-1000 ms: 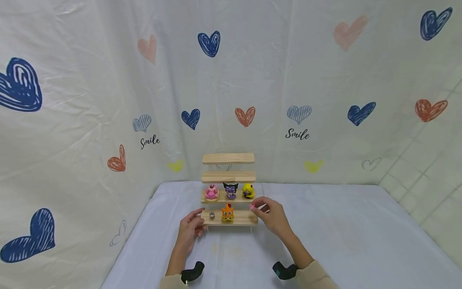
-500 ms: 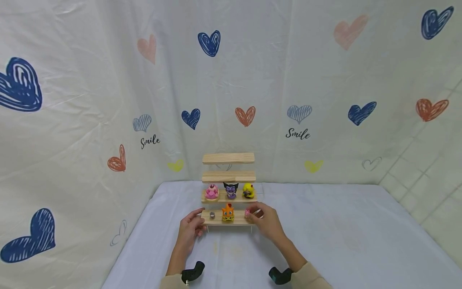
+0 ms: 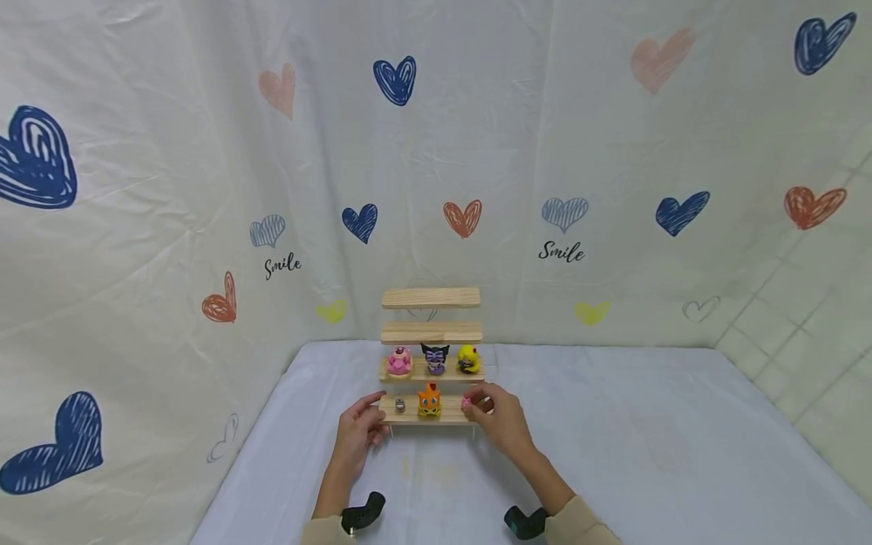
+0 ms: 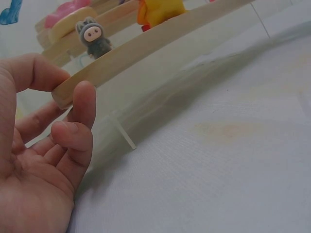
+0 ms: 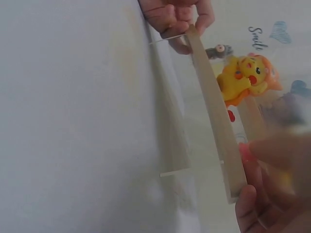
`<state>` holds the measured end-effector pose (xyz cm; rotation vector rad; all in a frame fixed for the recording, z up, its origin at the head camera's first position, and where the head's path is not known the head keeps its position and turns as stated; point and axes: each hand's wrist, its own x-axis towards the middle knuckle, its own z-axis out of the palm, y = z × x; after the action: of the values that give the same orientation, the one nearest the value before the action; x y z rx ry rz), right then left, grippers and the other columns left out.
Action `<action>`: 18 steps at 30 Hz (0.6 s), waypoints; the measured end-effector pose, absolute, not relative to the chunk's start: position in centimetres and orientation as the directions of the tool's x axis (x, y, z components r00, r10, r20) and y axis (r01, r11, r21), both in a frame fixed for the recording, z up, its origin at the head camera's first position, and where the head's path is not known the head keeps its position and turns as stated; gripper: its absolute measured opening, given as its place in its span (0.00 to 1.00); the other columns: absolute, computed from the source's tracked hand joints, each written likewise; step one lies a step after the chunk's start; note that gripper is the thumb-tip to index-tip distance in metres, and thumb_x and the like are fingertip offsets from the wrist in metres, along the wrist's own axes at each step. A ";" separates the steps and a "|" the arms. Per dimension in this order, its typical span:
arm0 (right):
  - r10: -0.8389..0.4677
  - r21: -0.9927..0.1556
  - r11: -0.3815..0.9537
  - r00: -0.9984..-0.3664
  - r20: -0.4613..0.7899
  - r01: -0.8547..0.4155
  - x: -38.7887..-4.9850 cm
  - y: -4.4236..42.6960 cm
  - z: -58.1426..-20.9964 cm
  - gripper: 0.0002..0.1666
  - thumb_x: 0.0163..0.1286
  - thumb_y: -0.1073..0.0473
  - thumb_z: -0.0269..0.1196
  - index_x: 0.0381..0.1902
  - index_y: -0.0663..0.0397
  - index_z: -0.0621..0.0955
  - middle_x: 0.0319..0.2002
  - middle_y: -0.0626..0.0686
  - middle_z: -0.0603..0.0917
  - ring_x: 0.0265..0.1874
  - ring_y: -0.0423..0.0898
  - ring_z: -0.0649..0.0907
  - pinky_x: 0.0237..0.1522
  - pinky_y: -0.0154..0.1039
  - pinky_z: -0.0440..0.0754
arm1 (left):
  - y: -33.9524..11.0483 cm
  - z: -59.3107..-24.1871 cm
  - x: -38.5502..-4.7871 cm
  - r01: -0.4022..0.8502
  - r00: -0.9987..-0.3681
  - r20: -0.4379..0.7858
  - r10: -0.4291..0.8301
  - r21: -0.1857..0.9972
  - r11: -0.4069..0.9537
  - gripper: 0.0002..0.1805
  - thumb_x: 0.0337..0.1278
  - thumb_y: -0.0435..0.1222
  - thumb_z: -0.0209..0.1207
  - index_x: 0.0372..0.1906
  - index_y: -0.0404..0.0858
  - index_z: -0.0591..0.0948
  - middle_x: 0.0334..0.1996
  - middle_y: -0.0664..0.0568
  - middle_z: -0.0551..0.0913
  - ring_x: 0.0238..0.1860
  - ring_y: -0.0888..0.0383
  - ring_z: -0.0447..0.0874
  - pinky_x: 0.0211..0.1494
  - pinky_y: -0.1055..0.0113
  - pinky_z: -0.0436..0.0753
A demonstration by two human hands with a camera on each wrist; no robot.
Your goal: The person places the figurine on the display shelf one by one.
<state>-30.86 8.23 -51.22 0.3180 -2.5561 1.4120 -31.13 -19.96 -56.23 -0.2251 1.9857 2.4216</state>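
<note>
A small pink figurine (image 3: 466,403) stands at the right end of the lowest shelf (image 3: 412,417) of a stepped wooden display rack. My right hand (image 3: 506,420) pinches it between thumb and fingers; other fingertips lie by the shelf's end in the right wrist view. At the opposite end my left hand (image 3: 357,433) grips the board, thumb and fingers around its corner. Between them sit a tiny grey rabbit-eared doll (image 4: 92,36) and an orange-and-yellow figurine (image 3: 429,401). The pink figurine's underside is hidden.
One shelf up stand a pink figurine (image 3: 400,363), a black-and-purple figurine (image 3: 435,360) and a yellow figurine (image 3: 468,359). Two bare shelves (image 3: 432,333) rise behind. Thin clear legs support the rack on a white tablecloth (image 3: 613,439), before a heart-printed curtain (image 3: 504,151).
My right hand has moved left and slightly down with the pink figurine, bringing it onto the lowest shelf's right end. Over the last half second it stays nearly still. My left hand keeps its grip.
</note>
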 end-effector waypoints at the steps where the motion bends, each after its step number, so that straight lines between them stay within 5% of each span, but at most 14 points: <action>1: -0.090 -0.804 0.521 -0.956 0.280 -0.285 -30.8 8.2 -51.2 0.07 0.64 0.61 0.72 0.39 0.48 0.85 0.35 0.47 0.85 0.30 0.40 0.80 0.30 0.30 0.78 | -20.0 -56.2 -31.1 -0.091 -0.990 -0.110 -0.089 0.976 -0.197 0.28 0.61 0.31 0.56 0.68 0.37 0.76 0.30 0.52 0.82 0.24 0.60 0.78 0.21 0.73 0.73; 18: -0.086 -0.799 0.547 -0.966 0.243 -0.250 -30.8 8.3 -50.8 0.09 0.63 0.60 0.73 0.41 0.50 0.85 0.35 0.48 0.84 0.31 0.42 0.79 0.30 0.30 0.77 | -20.0 -56.3 -31.1 -0.093 -0.990 -0.110 -0.084 0.977 -0.191 0.27 0.62 0.31 0.55 0.68 0.37 0.76 0.31 0.52 0.81 0.24 0.60 0.79 0.21 0.73 0.73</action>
<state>-30.77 8.27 -50.76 0.2855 -2.6055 1.3876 -31.12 -20.03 -56.27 -0.2173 1.9947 2.4096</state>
